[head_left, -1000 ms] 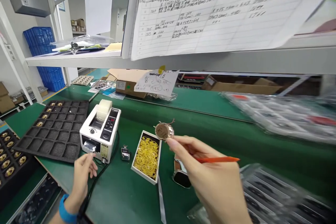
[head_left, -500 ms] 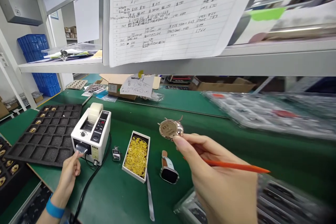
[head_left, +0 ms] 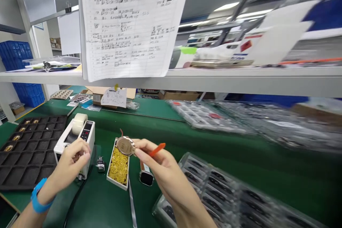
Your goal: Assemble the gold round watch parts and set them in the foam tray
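Observation:
My right hand (head_left: 167, 171) pinches a rose-gold round watch case (head_left: 126, 146) by its edge, with the engraved back facing me. A thin orange pointed tool (head_left: 158, 149) is tucked between the same hand's fingers. My left hand (head_left: 66, 165) is closed in a pinch before the white tape dispenser (head_left: 90, 131), covering part of its front. A faint square of clear tape (head_left: 96, 154) shows beside its fingertips. Below the watch case stands a white box (head_left: 117, 184) of yellow rings (head_left: 119, 166). A small tally counter (head_left: 100, 165) sits between dispenser and box.
A smartwatch (head_left: 146, 177) lies right of the box, partly behind my right hand. Plastic trays of dark parts (head_left: 219, 192) lie at the front right. A black foam tray (head_left: 29, 149) holds several gold cases at left. A shelf (head_left: 227, 82) with hanging papers crosses above.
My left hand has come away from the dispenser's outlet, rising and moving right with the tape. The view has swung right. My right hand still holds the watch case and the orange tool.

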Demonstrator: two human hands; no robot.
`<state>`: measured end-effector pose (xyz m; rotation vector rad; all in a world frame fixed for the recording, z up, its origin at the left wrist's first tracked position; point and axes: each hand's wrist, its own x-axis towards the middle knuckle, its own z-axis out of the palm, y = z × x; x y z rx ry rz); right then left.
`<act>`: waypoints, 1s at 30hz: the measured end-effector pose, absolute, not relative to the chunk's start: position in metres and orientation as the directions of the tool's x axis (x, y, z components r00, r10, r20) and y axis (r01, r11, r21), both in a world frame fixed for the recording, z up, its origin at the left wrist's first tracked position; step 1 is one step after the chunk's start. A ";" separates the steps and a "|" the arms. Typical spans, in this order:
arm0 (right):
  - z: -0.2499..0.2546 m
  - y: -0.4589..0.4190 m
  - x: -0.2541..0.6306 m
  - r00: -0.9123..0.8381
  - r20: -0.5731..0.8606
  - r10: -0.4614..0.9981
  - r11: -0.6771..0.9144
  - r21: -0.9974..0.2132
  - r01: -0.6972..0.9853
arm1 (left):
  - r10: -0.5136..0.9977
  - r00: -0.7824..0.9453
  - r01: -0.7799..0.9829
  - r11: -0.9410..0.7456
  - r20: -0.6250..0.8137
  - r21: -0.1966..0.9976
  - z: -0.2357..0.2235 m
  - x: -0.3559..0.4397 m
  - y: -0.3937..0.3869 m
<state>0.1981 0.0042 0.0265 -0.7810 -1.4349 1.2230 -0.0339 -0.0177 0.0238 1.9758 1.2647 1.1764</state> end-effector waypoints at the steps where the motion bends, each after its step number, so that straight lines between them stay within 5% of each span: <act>1: 0.027 0.004 0.197 -0.273 0.262 0.926 0.228 -0.962 -0.149 | 0.879 0.249 0.385 -0.475 0.407 0.791 0.031 -0.027 -0.019; 7: 0.028 0.000 0.193 -0.395 0.198 0.897 0.128 -0.972 -0.195 | 0.834 0.359 0.228 -0.515 0.420 0.827 0.041 0.008 -0.012; 17: 0.027 0.001 0.194 -0.362 0.204 0.910 0.150 -0.974 -0.172 | 0.837 0.351 0.128 -0.487 0.420 0.864 0.027 0.013 0.001; 30: 0.022 0.002 0.191 -0.325 0.199 0.924 0.166 -0.978 -0.128 | 0.842 0.255 0.300 -0.536 0.476 0.789 0.024 0.023 0.003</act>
